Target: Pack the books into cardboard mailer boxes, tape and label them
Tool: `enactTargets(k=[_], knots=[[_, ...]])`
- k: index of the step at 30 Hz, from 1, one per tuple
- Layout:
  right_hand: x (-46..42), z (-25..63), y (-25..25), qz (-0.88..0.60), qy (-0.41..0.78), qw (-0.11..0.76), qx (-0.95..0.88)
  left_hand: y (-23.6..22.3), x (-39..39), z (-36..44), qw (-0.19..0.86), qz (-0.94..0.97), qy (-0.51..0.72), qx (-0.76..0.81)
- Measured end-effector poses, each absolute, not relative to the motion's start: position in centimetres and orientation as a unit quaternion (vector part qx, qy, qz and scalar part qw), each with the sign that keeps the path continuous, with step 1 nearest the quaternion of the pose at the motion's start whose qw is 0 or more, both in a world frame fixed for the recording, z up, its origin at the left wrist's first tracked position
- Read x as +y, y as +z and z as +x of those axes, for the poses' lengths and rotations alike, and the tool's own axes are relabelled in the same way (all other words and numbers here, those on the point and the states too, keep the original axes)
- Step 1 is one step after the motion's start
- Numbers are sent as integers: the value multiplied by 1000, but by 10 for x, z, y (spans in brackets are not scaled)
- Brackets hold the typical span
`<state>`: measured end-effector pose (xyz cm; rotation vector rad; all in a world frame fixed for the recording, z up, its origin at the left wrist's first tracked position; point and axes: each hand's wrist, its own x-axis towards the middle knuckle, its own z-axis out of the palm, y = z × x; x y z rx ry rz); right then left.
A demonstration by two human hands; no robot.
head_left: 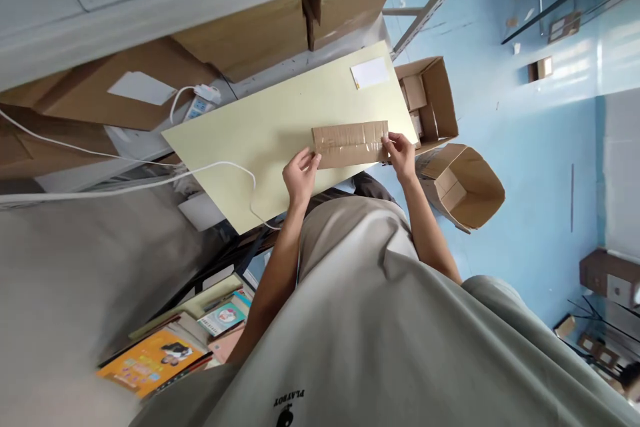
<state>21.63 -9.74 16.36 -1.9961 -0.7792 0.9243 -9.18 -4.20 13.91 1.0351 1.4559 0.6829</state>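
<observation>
Between my two hands is a long, flat cardboard box (350, 145), with shiny clear tape along its middle. My left hand (300, 173) pinches its left end, thumb and fingers closed at the edge. At the opposite end, my right hand (401, 153) grips the right edge between thumb and fingers. The box is held over the front of a pale yellow table (240, 140). A white label or card (370, 72) lies near the table's far right corner.
Open cardboard cartons (437, 100) stand on the blue floor to the right, one (475, 190) nearer me. A white cable (220, 164) crosses the table's left side. A power strip (200, 103) sits beyond the table. Books (160, 357) are stacked at lower left.
</observation>
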Motion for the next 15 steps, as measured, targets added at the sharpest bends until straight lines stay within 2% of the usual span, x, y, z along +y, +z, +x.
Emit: enactTargets(k=[5, 11, 15], knots=[[-94, 244, 141, -778, 422, 388, -258, 139, -35, -59, 537, 424, 238, 689], [-82, 266, 117, -693, 590, 338, -241, 142, -28, -29, 455, 410, 190, 767], [-77, 291, 114, -623, 659, 329, -262, 160, -27, 12, 341, 425, 146, 826]])
